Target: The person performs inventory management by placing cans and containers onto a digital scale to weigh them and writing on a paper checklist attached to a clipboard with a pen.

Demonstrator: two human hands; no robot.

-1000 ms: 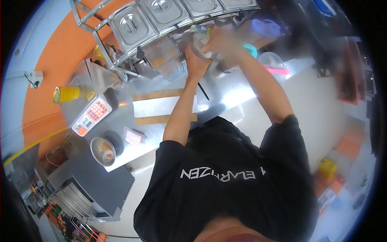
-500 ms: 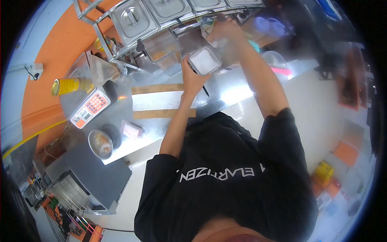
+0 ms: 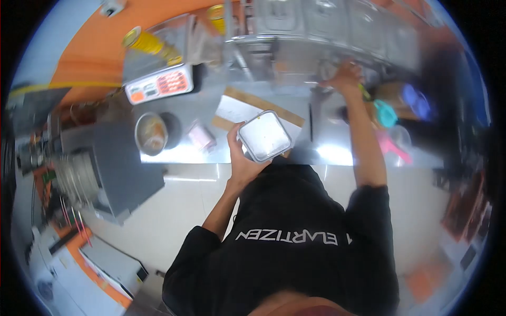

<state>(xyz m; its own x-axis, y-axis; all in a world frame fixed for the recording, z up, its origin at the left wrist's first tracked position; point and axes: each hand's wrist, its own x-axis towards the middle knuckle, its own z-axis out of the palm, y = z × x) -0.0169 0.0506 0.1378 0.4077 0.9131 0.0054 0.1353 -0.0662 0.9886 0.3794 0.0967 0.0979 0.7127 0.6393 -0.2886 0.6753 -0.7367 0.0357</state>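
Note:
My left hand (image 3: 244, 167) is wrapped round the side of a square clear container (image 3: 265, 137) with white contents, holding it just above the counter's front edge and close to my body. Part of a printed paper strip (image 3: 237, 109) on brown card shows behind it. My right hand (image 3: 345, 79) reaches to the back of the counter, below the metal-lidded bins. Its fingers look spread and hold nothing I can see, though motion blurs them. A green-and-yellow item (image 3: 364, 92) lies beside that wrist, too smeared to name.
To the left are a scale (image 3: 159, 85), a yellow can (image 3: 141, 40), a metal bowl (image 3: 151, 134) with food and a pinkish packet (image 3: 201, 136). Lidded metal bins (image 3: 327, 21) line the back. A teal cup (image 3: 386, 114), purple items (image 3: 416, 101) and a pink utensil (image 3: 395, 149) are at right.
My view has turned. My left hand has brought the container from the back of the counter towards my body. My right hand, earlier closed around a small packet-like item, now has its fingers apart.

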